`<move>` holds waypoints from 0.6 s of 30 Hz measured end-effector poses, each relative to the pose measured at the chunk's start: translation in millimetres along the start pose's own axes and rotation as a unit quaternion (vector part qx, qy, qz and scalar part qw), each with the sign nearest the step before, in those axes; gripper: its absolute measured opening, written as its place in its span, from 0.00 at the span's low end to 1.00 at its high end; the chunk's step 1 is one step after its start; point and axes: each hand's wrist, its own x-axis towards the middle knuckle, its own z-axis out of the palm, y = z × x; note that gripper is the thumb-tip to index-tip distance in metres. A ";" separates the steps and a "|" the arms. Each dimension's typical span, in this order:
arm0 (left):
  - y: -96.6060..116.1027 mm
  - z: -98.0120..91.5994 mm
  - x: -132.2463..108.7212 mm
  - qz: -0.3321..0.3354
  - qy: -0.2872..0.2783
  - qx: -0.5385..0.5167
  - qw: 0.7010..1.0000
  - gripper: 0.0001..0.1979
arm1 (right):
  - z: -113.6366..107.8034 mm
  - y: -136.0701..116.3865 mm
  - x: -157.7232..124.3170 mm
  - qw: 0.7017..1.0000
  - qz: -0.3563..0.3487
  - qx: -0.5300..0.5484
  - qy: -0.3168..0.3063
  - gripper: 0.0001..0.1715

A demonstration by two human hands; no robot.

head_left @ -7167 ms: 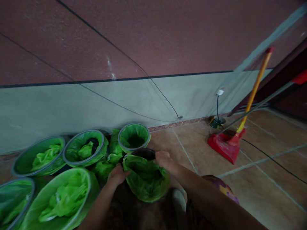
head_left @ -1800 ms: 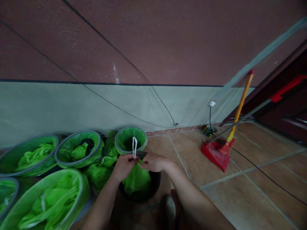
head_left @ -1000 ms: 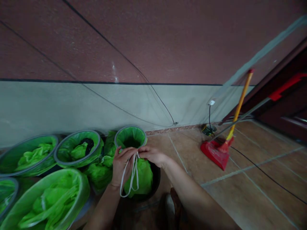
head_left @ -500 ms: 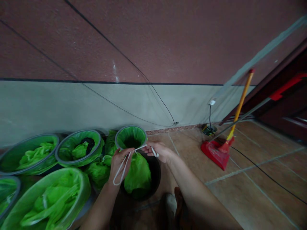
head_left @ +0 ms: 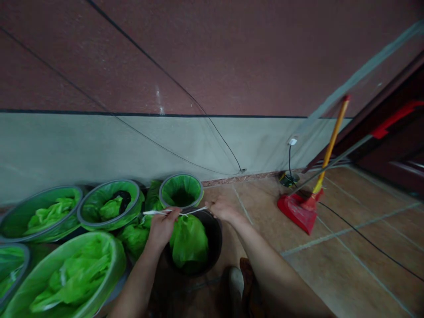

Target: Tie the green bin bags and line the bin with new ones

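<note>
Mostly wall: maroon above pale grey (head_left: 212,70), filling the upper half of the frame.
Tiled floor (head_left: 371,260): brown, across the lower right.
Oval bin (head_left: 114,251): light green, loose green plastic inside, cut off at the lower left.
Grey-rimmed bins: green-lined, at left; the nearest (head_left: 24,265) is cut by the left edge, while a small round one (head_left: 181,175) stands just beyond the hands.
Red dustpan (head_left: 300,214): right of centre, yellow handle upright; what the grey rod crossing it belongs to is hard to say.
Black bin (head_left: 216,240): lower centre, between the forearms.
Green bag (head_left: 188,240): within the black bin's mouth, its neck bunched up towards the hands; its base and contents are hidden.
Left hand (head_left: 162,229): pinching the string between thumb and fingers.
Right hand (head_left: 220,208): fingers closed on the other end, their undersides out of sight.
White drawstring (head_left: 198,210): half a second ago a loop drooped below the left hand; now it runs nearly straight, its tail jutting left. The bag's mouth therefore looks cinched, though blur conceals whether any knot exists.
</note>
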 end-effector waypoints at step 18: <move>15.2 17.1 -12.4 0.024 -0.205 -0.151 0.967 0.12 | 10.7 -26.6 -19.5 0.938 -0.146 0.303 -0.086 0.24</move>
